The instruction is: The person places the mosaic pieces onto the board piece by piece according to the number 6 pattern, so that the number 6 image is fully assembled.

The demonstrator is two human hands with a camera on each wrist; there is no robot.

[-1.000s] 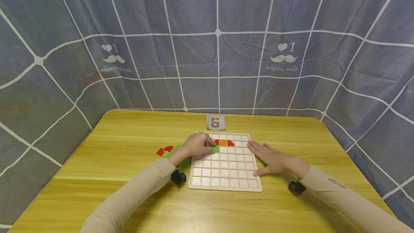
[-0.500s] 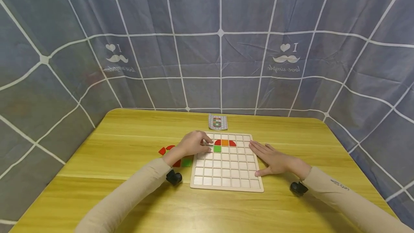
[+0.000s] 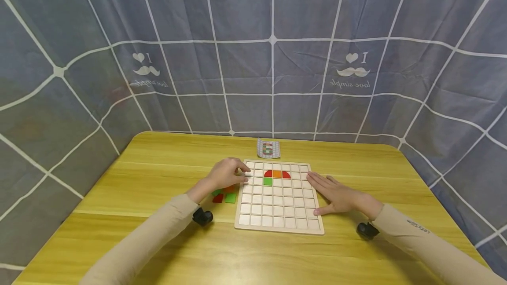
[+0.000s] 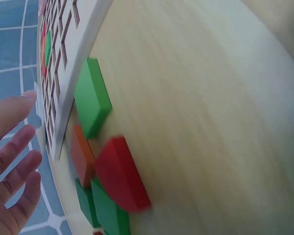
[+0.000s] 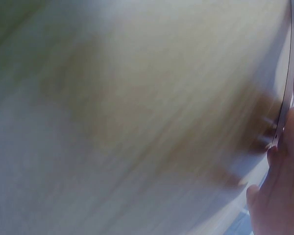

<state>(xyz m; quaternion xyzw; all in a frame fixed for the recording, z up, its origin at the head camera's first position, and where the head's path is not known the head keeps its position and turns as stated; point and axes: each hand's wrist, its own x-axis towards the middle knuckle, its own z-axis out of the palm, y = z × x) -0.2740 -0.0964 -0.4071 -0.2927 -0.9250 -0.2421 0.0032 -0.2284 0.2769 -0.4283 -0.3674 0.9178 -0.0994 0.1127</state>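
A pale wooden grid board (image 3: 261, 230) lies on the table. In its upper rows sit an orange square tile (image 3: 277, 174) between two red quarter-round tiles (image 3: 286, 175), with a green square tile (image 3: 268, 181) below the left one. My left hand (image 3: 226, 173) hovers at the board's left edge, fingers parted and holding nothing. Below it in the left wrist view are loose tiles: a green square (image 4: 92, 98), a red quarter-round (image 4: 120, 174), an orange one (image 4: 82, 155) and further green ones. My right hand (image 3: 332, 193) rests along the board's right edge, fingers straight.
A small printed card (image 3: 268, 148) with a coloured grid pattern lies behind the board. The yellow wood-grain table (image 3: 166, 157) ends at a grey-blue curtain (image 3: 245, 65) with white lines. A black wrist camera (image 3: 203, 217) is on the left wrist, another (image 3: 367, 231) on the right.
My left hand has let go of the green square tile, now lying in the grid, and drawn back left toward the loose tiles. The right hand stays at the board's edge.
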